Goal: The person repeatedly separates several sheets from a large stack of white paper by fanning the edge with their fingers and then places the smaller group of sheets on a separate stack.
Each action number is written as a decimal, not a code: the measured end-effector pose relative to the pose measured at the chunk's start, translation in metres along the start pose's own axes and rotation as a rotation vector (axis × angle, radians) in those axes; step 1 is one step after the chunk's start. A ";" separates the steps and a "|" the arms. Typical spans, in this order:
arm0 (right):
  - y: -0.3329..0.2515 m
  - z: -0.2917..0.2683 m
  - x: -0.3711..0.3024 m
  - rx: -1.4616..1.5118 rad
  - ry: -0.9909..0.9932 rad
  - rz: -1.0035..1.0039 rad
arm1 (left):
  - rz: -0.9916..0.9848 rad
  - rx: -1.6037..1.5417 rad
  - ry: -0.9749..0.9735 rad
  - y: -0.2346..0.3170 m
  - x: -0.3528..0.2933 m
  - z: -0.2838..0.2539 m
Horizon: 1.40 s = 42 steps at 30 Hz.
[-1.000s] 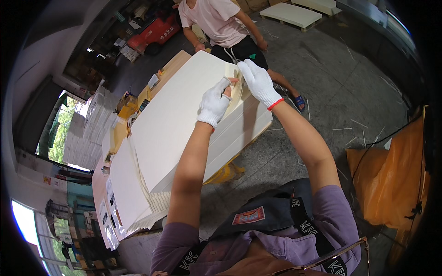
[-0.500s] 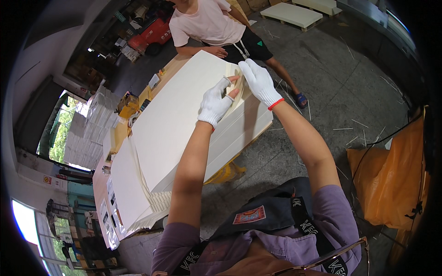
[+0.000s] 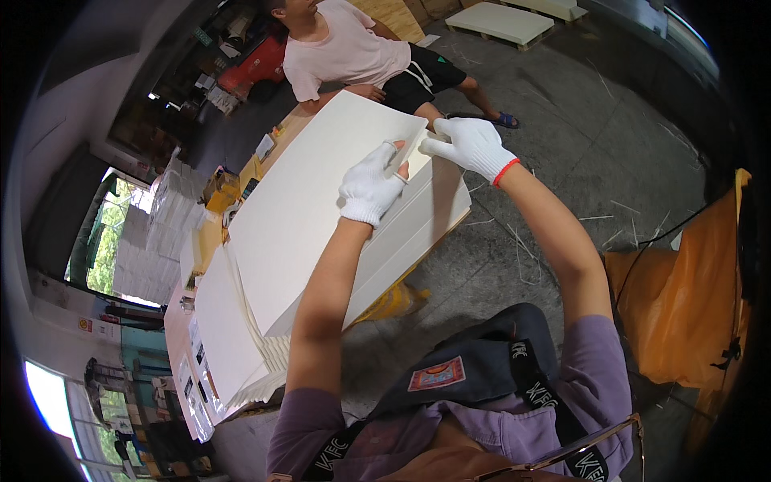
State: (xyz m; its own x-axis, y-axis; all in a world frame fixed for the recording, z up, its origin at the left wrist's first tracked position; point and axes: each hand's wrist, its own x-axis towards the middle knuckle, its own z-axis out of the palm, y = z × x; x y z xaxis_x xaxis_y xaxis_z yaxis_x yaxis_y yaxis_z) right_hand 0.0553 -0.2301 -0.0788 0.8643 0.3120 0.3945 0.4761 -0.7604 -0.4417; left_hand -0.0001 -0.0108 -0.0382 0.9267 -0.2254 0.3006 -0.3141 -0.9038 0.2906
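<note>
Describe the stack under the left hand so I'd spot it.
Start at the person in pink near the top. Just below, the gloved left hand rests on a large white paper stack. Unlike the ridged stack at its lower left, its side looks flat.

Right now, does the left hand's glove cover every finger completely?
No, two fingers of the left hand show bare skin beyond the white glove.

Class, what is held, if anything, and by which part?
The left hand is at the edge of the paper stack, the right hand by its corner; whether either grips cannot be told.
</note>
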 end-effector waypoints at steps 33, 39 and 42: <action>-0.023 0.030 0.021 0.490 0.198 0.104 | -0.024 -0.455 0.069 -0.021 0.015 0.010; -0.015 0.036 0.022 0.474 0.246 0.101 | -0.007 -0.285 -0.097 -0.004 0.014 0.001; -0.020 0.036 0.022 0.488 0.248 0.095 | 0.053 -0.312 -0.046 -0.015 0.012 0.008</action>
State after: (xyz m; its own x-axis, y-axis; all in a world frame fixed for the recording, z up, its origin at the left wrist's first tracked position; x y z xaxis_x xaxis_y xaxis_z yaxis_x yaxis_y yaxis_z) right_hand 0.0708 -0.1873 -0.0901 0.8710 0.0670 0.4867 0.4690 -0.4085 -0.7831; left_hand 0.0180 -0.0026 -0.0465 0.9137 -0.2916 0.2832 -0.4033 -0.7368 0.5427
